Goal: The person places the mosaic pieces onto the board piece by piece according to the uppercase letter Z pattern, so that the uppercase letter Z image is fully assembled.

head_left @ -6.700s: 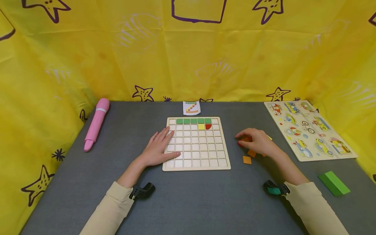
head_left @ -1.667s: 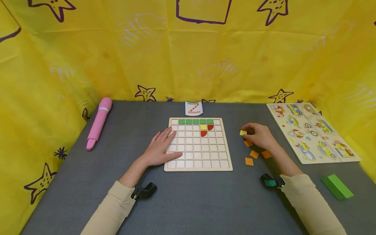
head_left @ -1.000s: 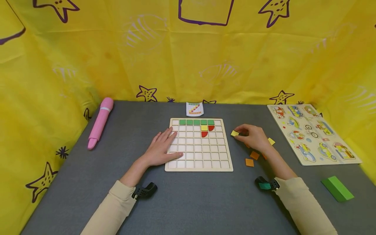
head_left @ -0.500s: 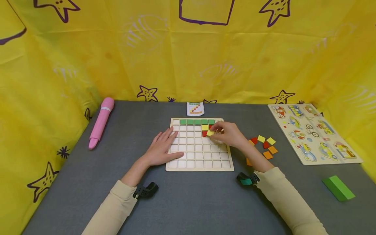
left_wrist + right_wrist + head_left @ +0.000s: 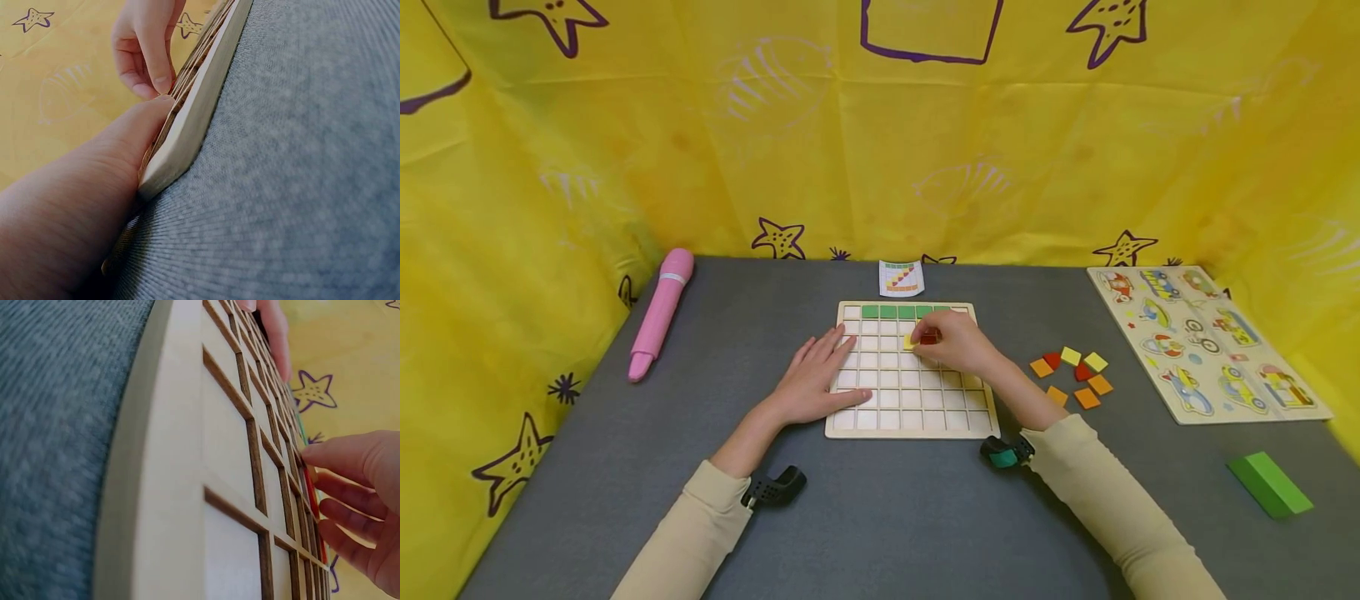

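Observation:
A wooden grid board (image 5: 988, 429) lies on the dark table. My left hand (image 5: 808, 379) rests on its left side, fingers spread and straight, thumb over the lower cells. My right hand (image 5: 958, 342) is over the board and pinches a small yellow square tile (image 5: 908, 342) between thumb and fingers, at a third-row cell. Just right of that tile, partly under the fingers, is a red quarter-round tile (image 5: 929, 337). Green tiles (image 5: 889, 312) line the top row. In the right wrist view the right hand's fingertips (image 5: 312, 453) are right at the board's surface.
Right of the board lie several loose tiles: orange ones (image 5: 1087, 398), yellow ones (image 5: 1071, 356) and red ones (image 5: 1082, 372). A pattern card (image 5: 901, 279) lies behind the board. A pink microphone (image 5: 661, 315) is at left; a picture puzzle board (image 5: 1210, 346) and green block (image 5: 1270, 485) are at right.
A second red tile has gone into the third row. My right hand took up a yellow tile from the loose ones and carried it left onto the board. The left hand has stayed in place.

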`<move>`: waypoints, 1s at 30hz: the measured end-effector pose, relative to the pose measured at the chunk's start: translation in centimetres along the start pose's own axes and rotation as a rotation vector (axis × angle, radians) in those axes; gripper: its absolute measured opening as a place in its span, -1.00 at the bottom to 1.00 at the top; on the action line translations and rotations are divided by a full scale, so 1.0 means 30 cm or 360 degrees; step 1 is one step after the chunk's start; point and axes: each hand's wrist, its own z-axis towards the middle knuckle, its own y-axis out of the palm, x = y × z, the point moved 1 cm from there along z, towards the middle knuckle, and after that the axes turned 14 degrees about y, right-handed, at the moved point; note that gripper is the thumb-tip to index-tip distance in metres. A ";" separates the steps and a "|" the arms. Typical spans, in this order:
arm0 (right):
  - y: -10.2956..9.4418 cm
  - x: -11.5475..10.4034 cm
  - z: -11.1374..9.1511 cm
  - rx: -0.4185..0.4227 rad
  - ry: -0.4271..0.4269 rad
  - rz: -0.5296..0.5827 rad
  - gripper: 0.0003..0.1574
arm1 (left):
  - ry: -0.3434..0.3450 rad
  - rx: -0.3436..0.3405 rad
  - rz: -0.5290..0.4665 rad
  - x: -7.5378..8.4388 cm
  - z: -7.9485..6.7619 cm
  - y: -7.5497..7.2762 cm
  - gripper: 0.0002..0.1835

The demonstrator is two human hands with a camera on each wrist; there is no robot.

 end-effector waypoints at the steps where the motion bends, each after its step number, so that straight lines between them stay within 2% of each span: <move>1: 0.002 0.000 0.001 0.0002 -0.0007 0.0001 -0.90 | 0.0001 0.0001 0.0001 0.000 0.000 0.000 0.01; 13: -0.001 0.006 -0.023 0.0010 -0.0108 0.0037 -0.89 | 0.0010 0.0006 0.0003 -0.004 0.001 0.006 0.01; 20: -0.041 0.056 -0.075 0.0039 -0.0015 0.0133 -0.85 | 0.0025 0.0009 0.0007 -0.005 0.005 0.010 0.02; 30: -0.131 0.172 -0.175 0.0145 0.0089 0.0074 -0.82 | 0.0029 0.0025 0.0002 -0.007 0.006 0.011 0.01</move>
